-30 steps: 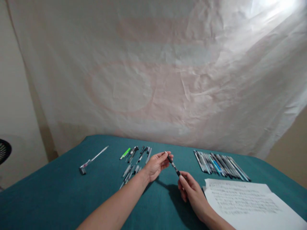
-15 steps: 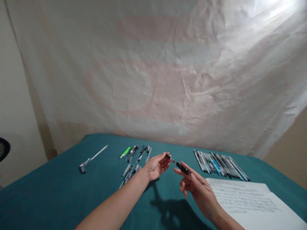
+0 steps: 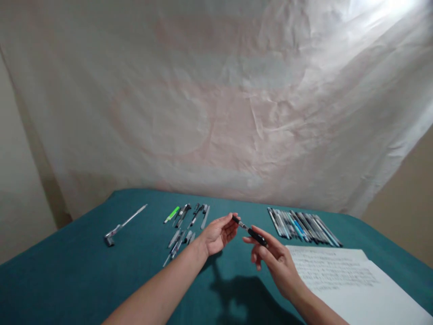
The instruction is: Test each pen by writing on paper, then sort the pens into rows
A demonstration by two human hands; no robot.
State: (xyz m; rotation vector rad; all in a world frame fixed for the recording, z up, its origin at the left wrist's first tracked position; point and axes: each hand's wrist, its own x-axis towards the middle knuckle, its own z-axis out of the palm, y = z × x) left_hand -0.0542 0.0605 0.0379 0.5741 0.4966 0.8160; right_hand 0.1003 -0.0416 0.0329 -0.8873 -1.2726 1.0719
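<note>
Above the middle of the table, a black pen (image 3: 242, 225) with a silvery middle section slants between my two hands. My left hand (image 3: 221, 234) pinches its upper left end between thumb and fingers. At the lower right, the thick black part lies in the thumb and fingers of my right hand (image 3: 274, 257), whose other fingers curl loosely. Whether the pen's parts are joined or coming apart I cannot tell.
Pens and pen parts (image 3: 176, 242) lie left of my hands, with a green highlighter (image 3: 172, 215) among them. Farther left is a slim pale stick with a dark end (image 3: 109, 241). At right, several pens (image 3: 297, 225) form a row behind written paper sheets (image 3: 355, 293). Green cloth (image 3: 67, 271) covers the table.
The view has turned slightly to the right, so the table items sit farther left. Both hands keep their hold on the pen with almost no change.
</note>
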